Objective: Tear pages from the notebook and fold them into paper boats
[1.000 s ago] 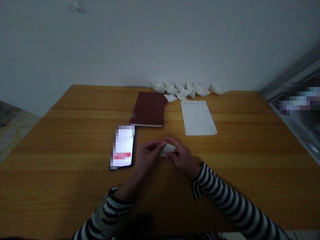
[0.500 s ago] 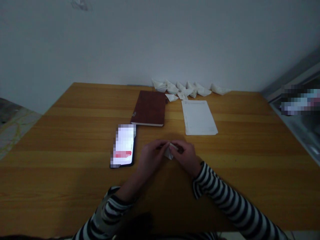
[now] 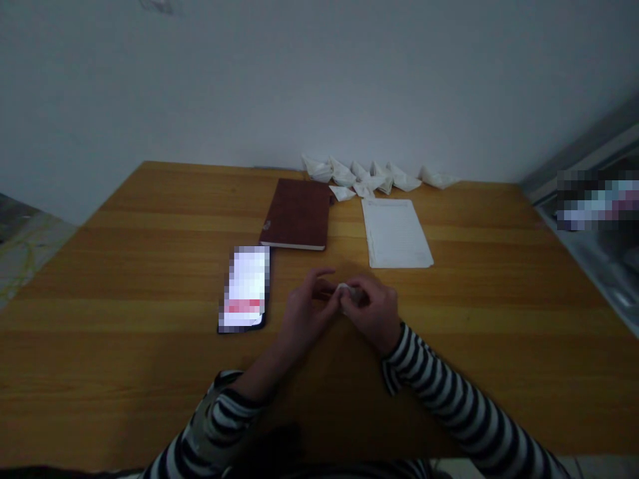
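Between my two hands is a small piece of folded white paper (image 3: 343, 287), mostly hidden by the fingers. My right hand (image 3: 373, 307) pinches it between thumb and fingers. My left hand (image 3: 309, 309) touches the paper's left side with thumb and a fingertip, while its index finger is raised away from it. Beyond the hands lies a stack of lined white sheets (image 3: 397, 234). Several folded white paper boats (image 3: 342, 174) stand in a row at the table's back edge by the wall.
A brown notebook (image 3: 297, 214) lies left of the sheets. Nearer, on the left, is a phone (image 3: 244, 289) with a lit, blurred screen. All of this rests on a wooden table (image 3: 499, 299) against a pale wall (image 3: 299, 80).
The paper has turned and shows less between my fingers. My left index finger has lifted off it, and my right hand has shifted slightly. The view has moved a little.
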The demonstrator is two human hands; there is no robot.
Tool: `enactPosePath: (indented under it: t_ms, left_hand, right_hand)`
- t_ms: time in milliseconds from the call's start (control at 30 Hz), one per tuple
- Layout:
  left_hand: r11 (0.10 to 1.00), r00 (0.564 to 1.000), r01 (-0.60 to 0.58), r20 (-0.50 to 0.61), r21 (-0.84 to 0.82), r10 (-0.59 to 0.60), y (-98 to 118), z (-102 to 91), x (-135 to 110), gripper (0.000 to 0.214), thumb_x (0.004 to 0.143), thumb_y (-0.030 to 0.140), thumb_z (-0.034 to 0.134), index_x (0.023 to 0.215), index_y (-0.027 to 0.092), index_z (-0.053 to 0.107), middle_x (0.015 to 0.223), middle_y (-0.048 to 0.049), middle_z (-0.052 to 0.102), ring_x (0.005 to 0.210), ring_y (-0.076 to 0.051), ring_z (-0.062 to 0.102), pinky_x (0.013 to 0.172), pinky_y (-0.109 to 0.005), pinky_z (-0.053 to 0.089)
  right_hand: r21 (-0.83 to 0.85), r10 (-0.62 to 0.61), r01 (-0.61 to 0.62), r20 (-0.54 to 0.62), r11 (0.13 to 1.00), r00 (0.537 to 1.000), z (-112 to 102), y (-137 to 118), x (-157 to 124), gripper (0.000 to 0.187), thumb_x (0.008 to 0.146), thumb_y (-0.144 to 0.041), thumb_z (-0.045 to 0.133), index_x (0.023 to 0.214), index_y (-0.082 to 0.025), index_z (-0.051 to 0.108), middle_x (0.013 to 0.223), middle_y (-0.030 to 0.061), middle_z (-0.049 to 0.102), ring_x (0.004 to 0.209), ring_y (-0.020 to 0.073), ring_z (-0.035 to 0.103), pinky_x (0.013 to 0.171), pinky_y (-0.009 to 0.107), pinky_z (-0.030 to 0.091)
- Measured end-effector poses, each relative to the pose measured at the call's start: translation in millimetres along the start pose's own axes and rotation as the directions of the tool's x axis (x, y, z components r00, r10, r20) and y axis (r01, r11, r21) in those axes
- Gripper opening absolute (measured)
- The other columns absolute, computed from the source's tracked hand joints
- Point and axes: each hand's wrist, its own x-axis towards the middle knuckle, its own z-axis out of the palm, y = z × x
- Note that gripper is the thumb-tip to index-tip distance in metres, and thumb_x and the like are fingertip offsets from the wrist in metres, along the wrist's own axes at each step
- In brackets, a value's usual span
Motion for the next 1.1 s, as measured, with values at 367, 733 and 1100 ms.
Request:
enactPosePath:
  t_ms: [367,733,1100]
  left_hand:
    - [0.992,0.993,-0.080,-0.076,0.093,0.087,2,-5.0,-1,0.021,0.084,0.017,0.068,0.105,0.020,0.069,0.092,-0.0036,0.078,0.079,-0.016,0.074,0.074,-0.028,0.061]
    - [0.987,0.990,-0.143,0.000,0.073,0.143,5,-8.2,3,0.010,0.087,0.030,0.069,0.089,0.020,0.069,0.090,-0.0038,0.069,0.083,-0.015,0.068,0.070,-0.025,0.059]
    - [0.957,0.954,0.144,-0.223,-0.252,-0.202,-3,-10.2,7,0.021,0.085,0.037,0.068,0.079,0.018,0.061,0.089,-0.0074,0.078,0.083,-0.020,0.073,0.076,-0.034,0.059]
  right_hand:
    - [0.214,0.129,-0.109,-0.081,0.971,0.988,-1,3,-1,0.008,0.081,-0.023,0.063,0.074,-0.020,0.063,0.057,-0.0037,0.058,0.046,0.0095,0.048,0.046,0.022,0.037]
    - [0.366,0.061,-0.042,-0.041,0.930,0.997,0,-2,-2,0.007,0.087,-0.024,0.064,0.088,-0.022,0.071,0.082,0.0037,0.075,0.067,0.0160,0.067,0.064,0.029,0.054]
    - [0.646,0.393,-0.278,-0.037,0.711,0.919,6,11,6,0.019,0.087,-0.040,0.066,0.086,-0.021,0.064,0.079,0.0036,0.074,0.051,0.0112,0.055,0.048,0.024,0.047]
